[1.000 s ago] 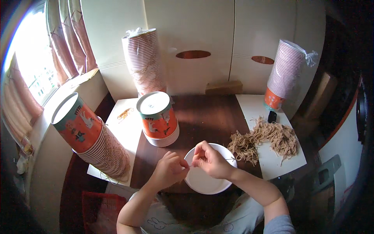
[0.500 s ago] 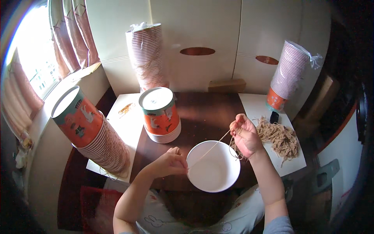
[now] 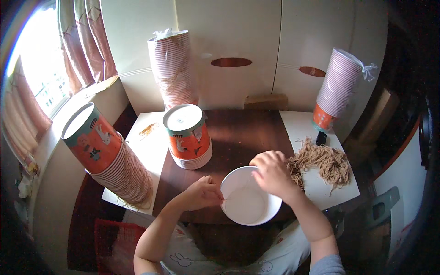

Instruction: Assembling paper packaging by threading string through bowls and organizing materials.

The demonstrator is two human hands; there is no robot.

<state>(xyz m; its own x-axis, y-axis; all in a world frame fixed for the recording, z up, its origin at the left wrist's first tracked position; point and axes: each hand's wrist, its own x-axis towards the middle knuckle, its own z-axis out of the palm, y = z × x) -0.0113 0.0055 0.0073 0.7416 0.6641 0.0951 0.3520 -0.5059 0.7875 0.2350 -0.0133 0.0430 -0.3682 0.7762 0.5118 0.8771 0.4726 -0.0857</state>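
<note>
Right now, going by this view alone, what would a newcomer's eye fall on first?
Probably the orange-and-green paper buckets: a tall nested stack at the left, and a shorter upside-down stack to its right. Then the open white bucket in front of the person, with the left hand at its left rim and the right hand over its upper right. At the right lies a shaggy heap of tan string.

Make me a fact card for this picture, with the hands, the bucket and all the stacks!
Left hand: at the left rim of the bucket
Right hand: over its far right rim
Inside colour: white
Open side: up
Stacks: four; left stack, back stack, short front stack, right stack
String pile: tan, tangled, right of the bucket
Table: brown middle, white sides
</note>
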